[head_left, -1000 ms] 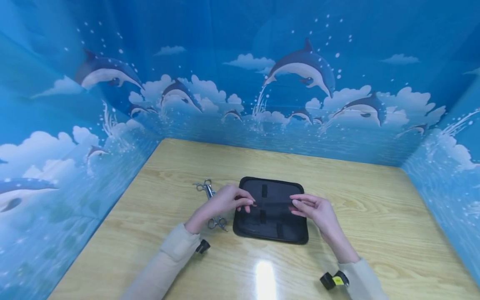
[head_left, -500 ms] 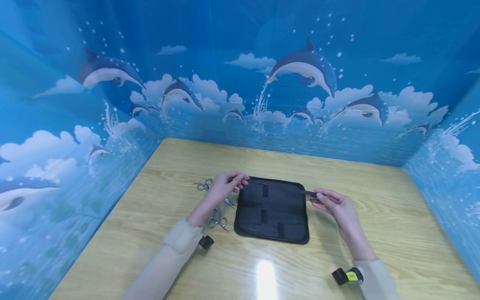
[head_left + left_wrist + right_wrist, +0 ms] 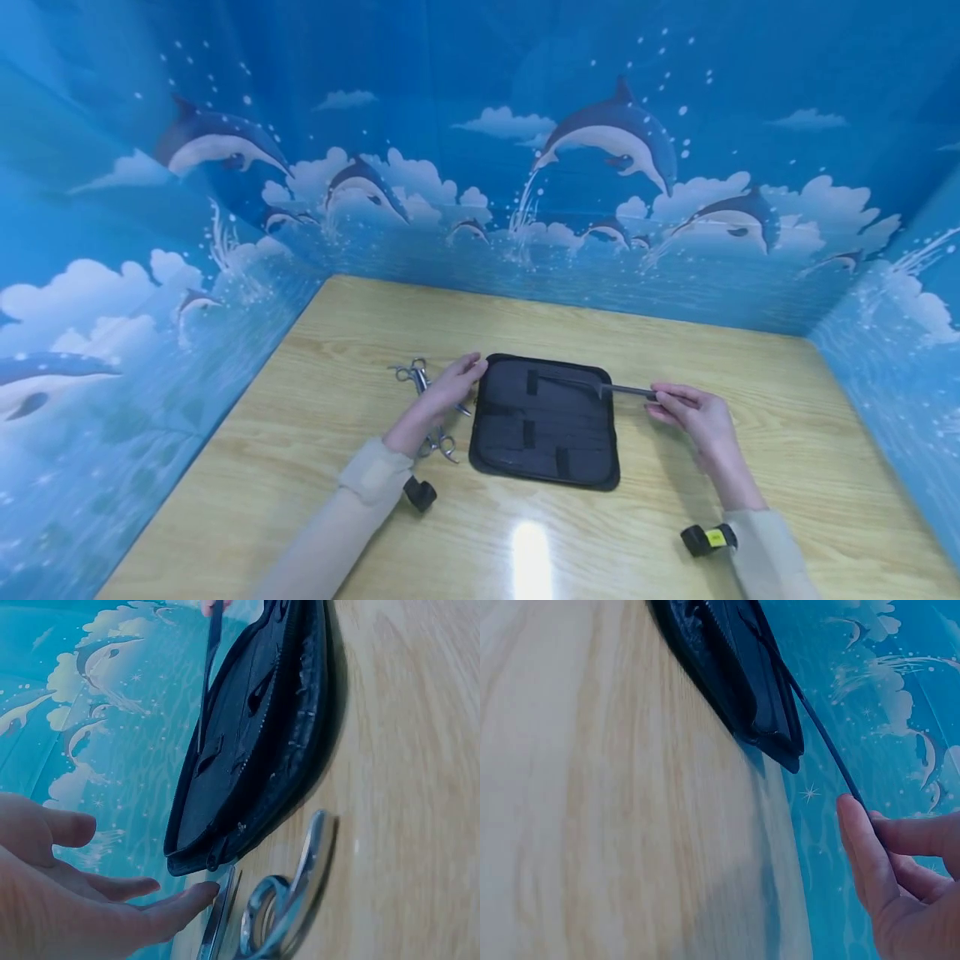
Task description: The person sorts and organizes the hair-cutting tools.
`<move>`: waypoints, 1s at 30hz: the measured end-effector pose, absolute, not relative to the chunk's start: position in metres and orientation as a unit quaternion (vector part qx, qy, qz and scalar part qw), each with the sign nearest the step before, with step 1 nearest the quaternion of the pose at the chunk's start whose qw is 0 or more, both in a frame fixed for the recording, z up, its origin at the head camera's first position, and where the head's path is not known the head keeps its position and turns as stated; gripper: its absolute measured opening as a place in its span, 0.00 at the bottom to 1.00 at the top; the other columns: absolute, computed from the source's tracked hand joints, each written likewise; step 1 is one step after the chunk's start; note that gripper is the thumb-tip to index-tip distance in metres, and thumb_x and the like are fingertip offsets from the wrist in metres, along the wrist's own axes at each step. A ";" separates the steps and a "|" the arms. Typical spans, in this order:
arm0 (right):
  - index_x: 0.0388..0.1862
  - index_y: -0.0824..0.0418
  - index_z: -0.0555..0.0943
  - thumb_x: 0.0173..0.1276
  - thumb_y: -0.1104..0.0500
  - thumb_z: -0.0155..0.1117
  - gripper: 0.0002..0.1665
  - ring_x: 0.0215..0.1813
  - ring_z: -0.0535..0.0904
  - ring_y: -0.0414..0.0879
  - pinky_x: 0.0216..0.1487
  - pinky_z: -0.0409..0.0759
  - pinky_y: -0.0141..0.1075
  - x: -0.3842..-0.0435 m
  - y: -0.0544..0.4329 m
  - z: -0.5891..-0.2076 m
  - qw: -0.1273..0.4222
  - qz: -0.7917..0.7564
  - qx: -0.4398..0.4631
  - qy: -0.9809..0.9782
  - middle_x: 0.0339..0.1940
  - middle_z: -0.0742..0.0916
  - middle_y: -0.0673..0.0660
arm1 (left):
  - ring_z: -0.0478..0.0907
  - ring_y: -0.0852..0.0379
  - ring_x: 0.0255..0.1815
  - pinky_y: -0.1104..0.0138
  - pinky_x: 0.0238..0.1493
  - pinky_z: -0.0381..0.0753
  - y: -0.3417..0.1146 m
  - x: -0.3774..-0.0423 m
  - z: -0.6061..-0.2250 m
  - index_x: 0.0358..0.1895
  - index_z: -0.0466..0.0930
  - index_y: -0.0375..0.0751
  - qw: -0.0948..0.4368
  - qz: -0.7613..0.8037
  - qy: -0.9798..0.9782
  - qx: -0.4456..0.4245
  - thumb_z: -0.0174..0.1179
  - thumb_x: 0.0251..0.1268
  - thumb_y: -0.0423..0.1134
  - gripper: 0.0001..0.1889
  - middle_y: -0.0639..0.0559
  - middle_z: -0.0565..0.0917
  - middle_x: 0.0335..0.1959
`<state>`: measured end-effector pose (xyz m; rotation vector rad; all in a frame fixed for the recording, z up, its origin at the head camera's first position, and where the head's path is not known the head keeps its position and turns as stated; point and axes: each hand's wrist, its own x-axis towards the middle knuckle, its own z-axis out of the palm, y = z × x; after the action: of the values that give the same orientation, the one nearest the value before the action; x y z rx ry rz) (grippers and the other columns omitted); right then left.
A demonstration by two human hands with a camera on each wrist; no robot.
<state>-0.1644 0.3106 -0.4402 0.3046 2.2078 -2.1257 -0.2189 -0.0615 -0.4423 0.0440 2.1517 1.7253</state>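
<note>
Thumb and fingers of my right hand (image 3: 696, 417) pinch one end of a slim black comb-like strip (image 3: 630, 390), right of the open black zip case (image 3: 547, 479). The strip's far end reaches over the case's upper part, near a small elastic loop (image 3: 532, 382). In the right wrist view the strip (image 3: 821, 731) slants up from my fingertips past the case's corner. My left hand (image 3: 450, 387) is held loosely with extended fingers by the case's upper left corner, holding nothing. Beneath and beside it lie silver hairdressing scissors (image 3: 418, 377), partly hidden by the hand.
A second pair of scissors (image 3: 442, 443) lies below the left wrist, left of the case. The wooden table (image 3: 750, 375) is bordered by a blue dolphin-print curtain (image 3: 480, 258) at the back and sides. A zip (image 3: 262, 724) runs along the case's edge.
My right hand has moved right from over the case, drawing the black strip with it. The left hand went up to the case's corner, let go of the strip's other end and opened its fingers.
</note>
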 end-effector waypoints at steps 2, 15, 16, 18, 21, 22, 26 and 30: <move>0.68 0.83 0.65 0.77 0.68 0.57 0.28 0.40 0.90 0.41 0.50 0.86 0.33 -0.166 0.312 -0.441 0.034 -0.690 0.101 0.716 0.36 0.90 0.45 | 0.61 0.32 0.76 0.44 0.77 0.58 -0.061 -0.220 -0.443 0.79 0.53 0.32 0.194 0.618 0.762 0.015 0.42 0.84 0.48 0.31 0.30 0.61 0.77; 0.70 0.82 0.64 0.77 0.67 0.57 0.29 0.39 0.90 0.40 0.49 0.86 0.33 -0.172 0.313 -0.448 0.067 -0.669 0.112 0.732 0.38 0.88 0.45 | 0.65 0.36 0.74 0.48 0.76 0.64 -0.062 -0.219 -0.446 0.75 0.59 0.26 0.212 0.625 0.751 0.019 0.40 0.85 0.50 0.31 0.31 0.70 0.71; 0.70 0.82 0.64 0.77 0.67 0.57 0.29 0.39 0.90 0.40 0.49 0.86 0.33 -0.173 0.312 -0.448 0.069 -0.668 0.111 0.732 0.38 0.88 0.45 | 0.65 0.36 0.74 0.49 0.76 0.64 -0.062 -0.220 -0.447 0.75 0.59 0.26 0.212 0.626 0.751 0.018 0.40 0.85 0.50 0.31 0.31 0.70 0.71; 0.70 0.82 0.64 0.77 0.67 0.57 0.29 0.39 0.89 0.40 0.49 0.86 0.33 -0.175 0.310 -0.449 0.074 -0.665 0.111 0.735 0.38 0.88 0.44 | 0.66 0.36 0.74 0.48 0.76 0.63 -0.062 -0.220 -0.447 0.75 0.59 0.27 0.214 0.622 0.753 0.014 0.40 0.84 0.51 0.32 0.31 0.70 0.72; 0.69 0.82 0.66 0.77 0.66 0.57 0.28 0.38 0.89 0.39 0.49 0.86 0.33 -0.178 0.305 -0.449 0.076 -0.661 0.110 0.738 0.38 0.88 0.46 | 0.66 0.34 0.73 0.46 0.77 0.60 -0.062 -0.220 -0.447 0.76 0.60 0.29 0.218 0.619 0.754 0.008 0.41 0.84 0.53 0.33 0.32 0.69 0.72; 0.69 0.82 0.66 0.77 0.66 0.58 0.28 0.37 0.89 0.39 0.49 0.86 0.33 -0.180 0.304 -0.448 0.076 -0.660 0.111 0.739 0.38 0.88 0.46 | 0.66 0.34 0.73 0.45 0.77 0.59 -0.062 -0.220 -0.447 0.76 0.60 0.29 0.219 0.618 0.755 0.006 0.41 0.84 0.53 0.33 0.32 0.69 0.72; 0.68 0.82 0.67 0.77 0.66 0.58 0.28 0.37 0.89 0.39 0.48 0.87 0.33 -0.185 0.296 -0.448 0.076 -0.658 0.109 0.741 0.39 0.89 0.49 | 0.66 0.33 0.73 0.44 0.77 0.57 -0.063 -0.220 -0.447 0.76 0.61 0.31 0.221 0.616 0.756 0.001 0.41 0.84 0.53 0.32 0.32 0.69 0.73; 0.68 0.81 0.68 0.77 0.66 0.58 0.27 0.36 0.89 0.40 0.47 0.87 0.34 -0.189 0.289 -0.449 0.077 -0.653 0.102 0.747 0.40 0.90 0.53 | 0.67 0.33 0.72 0.45 0.77 0.58 -0.062 -0.220 -0.447 0.76 0.60 0.30 0.216 0.618 0.756 0.001 0.41 0.83 0.53 0.32 0.32 0.68 0.73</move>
<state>-0.1886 0.2889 -0.4492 0.3061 2.2369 -1.9567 -0.2203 -0.0617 -0.4468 0.0034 2.0955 1.7123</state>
